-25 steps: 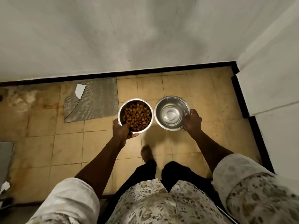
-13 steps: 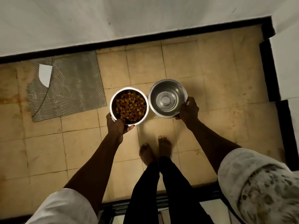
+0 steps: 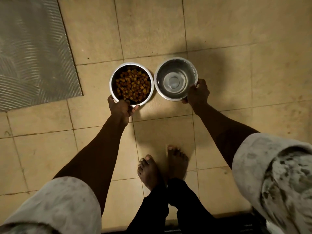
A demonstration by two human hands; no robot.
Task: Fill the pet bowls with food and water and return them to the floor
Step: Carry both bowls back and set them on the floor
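Note:
Two steel bowls are held side by side low over the tan tiled floor (image 3: 168,31). The food bowl (image 3: 113,76), full of brown kibble, is gripped at its near rim by my left hand (image 3: 120,108). Clear water fills the water bowl (image 3: 190,68), and my right hand (image 3: 197,94) grips its near right rim. I cannot tell whether either bowl touches the tiles. A shadow lies beneath and behind the water bowl.
A grey patterned mat (image 3: 32,53) lies on the floor at the upper left, a little left of the food bowl. My bare feet (image 3: 162,166) stand just behind the bowls. A dark threshold strip (image 3: 185,227) runs along the bottom edge.
Both bowls have gone down toward the floor, still gripped. The view has tipped downward and moved closer, so the wall and black skirting have left the frame.

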